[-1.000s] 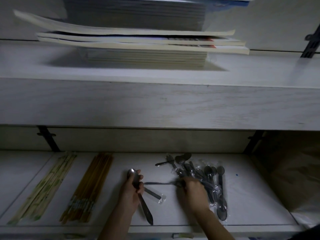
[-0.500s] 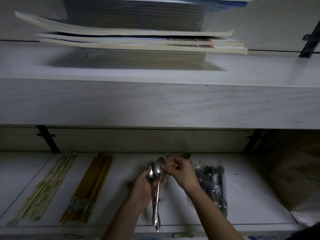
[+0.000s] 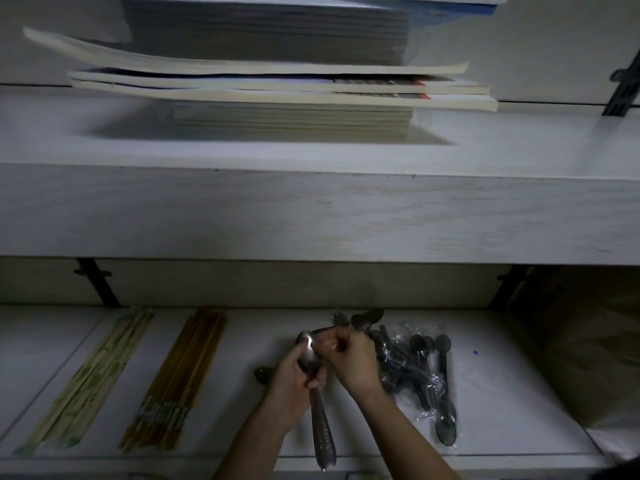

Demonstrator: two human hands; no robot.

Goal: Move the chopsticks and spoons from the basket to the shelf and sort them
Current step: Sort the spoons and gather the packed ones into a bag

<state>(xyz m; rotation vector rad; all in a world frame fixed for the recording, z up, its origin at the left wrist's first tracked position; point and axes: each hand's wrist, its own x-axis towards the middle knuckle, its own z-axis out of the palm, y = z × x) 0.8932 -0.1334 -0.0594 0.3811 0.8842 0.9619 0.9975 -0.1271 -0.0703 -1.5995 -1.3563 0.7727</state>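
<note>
On the lower shelf [image 3: 502, 393] my left hand [image 3: 294, 379] grips a bunch of metal spoons [image 3: 320, 427], bowls up, handles hanging over the shelf's front edge. My right hand [image 3: 349, 358] pinches the bowl end of one spoon in that bunch. To the right lies a pile of dark plastic spoons in clear wrappers [image 3: 426, 372], with a few loose metal spoons [image 3: 363, 318] behind it. Another spoon bowl [image 3: 263, 374] shows left of my left wrist. Pale bamboo chopsticks [image 3: 90, 382] and brown chopsticks [image 3: 176, 382] lie in two rows at the left. The basket is out of view.
A thick upper shelf board [image 3: 311, 213] overhangs the lower shelf and carries a stack of books [image 3: 277, 84]. Black wall brackets [image 3: 97, 285] stand at the back. A brown paper bag [image 3: 595, 358] fills the right end of the lower shelf.
My right hand left the wrapped pile and came left with a spoon, joining it to the bunch. My left hand raised its spoons upright and now holds them a little lower.
</note>
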